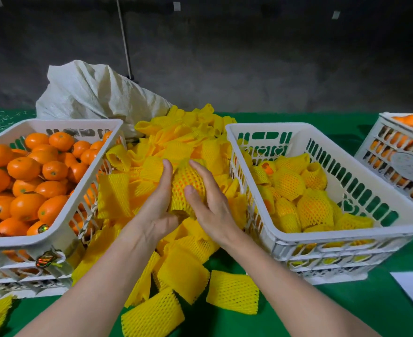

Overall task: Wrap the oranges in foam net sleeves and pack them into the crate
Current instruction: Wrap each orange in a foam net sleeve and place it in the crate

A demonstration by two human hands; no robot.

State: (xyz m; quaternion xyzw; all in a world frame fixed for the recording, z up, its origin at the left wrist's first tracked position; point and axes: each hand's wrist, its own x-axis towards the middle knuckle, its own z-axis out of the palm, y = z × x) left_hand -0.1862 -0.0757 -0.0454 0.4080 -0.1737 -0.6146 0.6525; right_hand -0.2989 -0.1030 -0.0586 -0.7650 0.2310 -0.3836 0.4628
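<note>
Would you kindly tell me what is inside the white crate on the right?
Oranges in yellow foam net sleeves lie inside the right crate, one showing bare peel. What lies beneath them is covered.

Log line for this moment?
step: sleeving | left hand, right hand hold sleeved orange | over sleeve pile | right crate part-filled
</note>
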